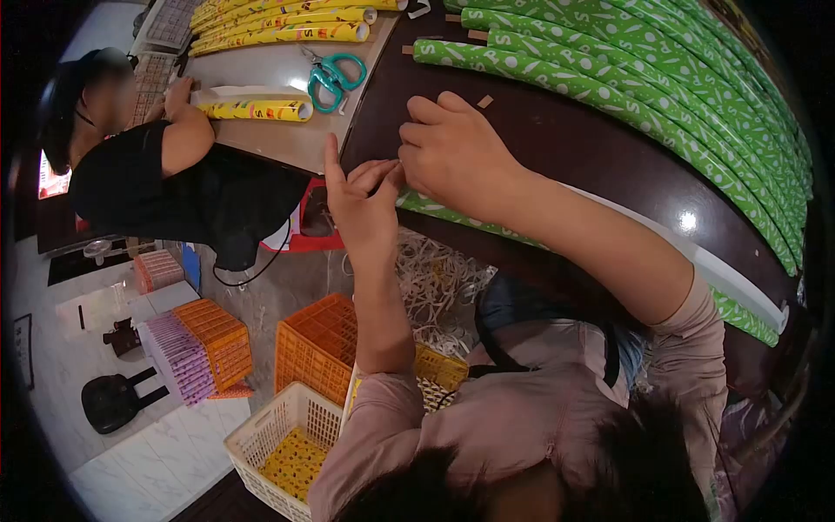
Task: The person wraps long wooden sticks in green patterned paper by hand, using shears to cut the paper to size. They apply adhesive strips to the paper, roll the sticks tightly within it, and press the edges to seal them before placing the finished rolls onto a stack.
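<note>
My left hand is over the front table edge, index finger stretched out and thumb pinched towards the other fingers. Against it, my right hand is closed with its fingertips together. Whatever is pinched between the fingertips is too small or hidden to make out. Just below the hands, a partly rolled green patterned wrapping paper lies along the table edge, its white underside showing. My right forearm covers its middle.
Several green wrapping paper rolls lie across the dark table, near a small brown tape piece. Teal scissors and yellow rolls are left, beside a co-worker. Crates and paper strips are below.
</note>
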Available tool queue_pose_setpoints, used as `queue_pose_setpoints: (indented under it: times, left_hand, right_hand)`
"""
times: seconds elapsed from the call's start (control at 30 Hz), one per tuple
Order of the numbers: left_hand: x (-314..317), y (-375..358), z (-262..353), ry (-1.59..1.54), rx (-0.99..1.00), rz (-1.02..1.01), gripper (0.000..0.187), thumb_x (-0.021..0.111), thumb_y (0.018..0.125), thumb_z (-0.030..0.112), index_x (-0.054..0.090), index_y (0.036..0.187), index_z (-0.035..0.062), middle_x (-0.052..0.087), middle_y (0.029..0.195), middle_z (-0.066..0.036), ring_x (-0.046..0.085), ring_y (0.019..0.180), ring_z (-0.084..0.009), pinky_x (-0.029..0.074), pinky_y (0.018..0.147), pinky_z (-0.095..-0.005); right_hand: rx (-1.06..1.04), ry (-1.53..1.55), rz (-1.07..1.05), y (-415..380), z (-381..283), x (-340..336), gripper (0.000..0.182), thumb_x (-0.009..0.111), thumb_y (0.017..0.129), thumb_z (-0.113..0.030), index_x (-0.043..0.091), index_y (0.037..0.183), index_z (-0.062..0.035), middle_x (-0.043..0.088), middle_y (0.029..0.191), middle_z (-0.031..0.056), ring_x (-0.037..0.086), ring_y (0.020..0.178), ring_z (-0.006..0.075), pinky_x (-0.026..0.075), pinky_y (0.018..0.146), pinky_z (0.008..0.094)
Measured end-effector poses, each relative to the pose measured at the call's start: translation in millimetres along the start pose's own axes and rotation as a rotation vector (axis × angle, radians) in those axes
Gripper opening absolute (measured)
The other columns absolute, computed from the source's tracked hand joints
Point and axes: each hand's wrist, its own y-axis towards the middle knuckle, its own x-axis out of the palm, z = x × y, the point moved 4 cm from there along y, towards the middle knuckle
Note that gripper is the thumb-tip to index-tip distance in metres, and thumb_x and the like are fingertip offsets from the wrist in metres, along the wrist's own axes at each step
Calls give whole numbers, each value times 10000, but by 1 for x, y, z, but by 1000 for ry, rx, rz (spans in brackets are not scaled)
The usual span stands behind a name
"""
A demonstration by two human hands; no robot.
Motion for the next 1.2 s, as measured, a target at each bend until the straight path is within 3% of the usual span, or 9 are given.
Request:
queue_pose_setpoints:
  times: [0.47,0.77,0.87,0.93,1.0,1.07,1.1,1.17,1.2]
  left_hand:
    - [2,-2,2,-8,25,21,897,640,798,-85,106,1517,-47,702,905,-140,614,922,-133,475,849,-231]
    - [2,-3,1,-5,38,29,893,662,802,-50,121,1513,-50,709,887,-118,613,922,-131,470,872,-240]
    - [4,-3,3,76,64,37,882,652,813,-40,118,1514,-51,712,907,-99,618,937,-137,462,895,-252]
    - [6,-4,0,123,80,27,873,645,819,-37,117,1514,-54,712,926,-91,621,952,-140,455,910,-255]
    - [6,-6,2,254,229,60,741,664,827,0,305,1474,-29,700,1010,-101,635,988,-204,446,955,-319]
    - [17,-26,35,1029,936,107,548,679,834,44,511,1355,20,657,1141,-114,612,1064,-262,430,988,-385]
    - [23,-35,36,739,990,-187,408,705,836,109,613,1230,57,613,1206,-114,572,1121,-307,417,995,-446]
    - [39,-54,33,658,861,-737,438,719,814,132,600,1229,54,599,1208,-109,556,1141,-304,414,998,-429]
    - [46,-56,33,774,907,-741,455,718,780,112,596,1213,45,602,1182,-118,571,1107,-317,423,980,-430]
  right_hand:
    - [67,99,4,2,6,7,136,713,672,-192,637,639,-85,574,684,10,522,815,193,408,722,342]
    - [526,416,-112,-1,26,10,202,746,692,-248,722,678,-47,659,701,97,596,859,271,467,775,403]
    - [740,459,-170,-2,40,-1,226,741,708,-251,721,673,-29,668,702,139,627,863,293,494,801,417]
    - [1010,587,-349,-10,47,-11,240,725,724,-246,713,659,-16,674,706,165,644,873,308,502,834,415]
    - [958,471,-268,-16,53,-5,247,721,730,-251,710,659,-14,670,702,166,643,857,314,505,809,422]
    - [904,349,-185,-20,56,0,255,716,736,-255,707,658,-13,667,697,167,642,840,321,507,785,429]
    - [851,309,-126,-17,55,-1,256,719,734,-258,702,654,-15,662,686,167,642,811,329,509,750,437]
    - [804,278,-73,-17,55,-2,249,728,712,-254,689,658,-14,661,705,167,638,784,339,507,697,445]
    - [819,270,-68,-19,56,-10,249,728,712,-254,689,658,-14,661,705,167,638,784,339,507,697,445]
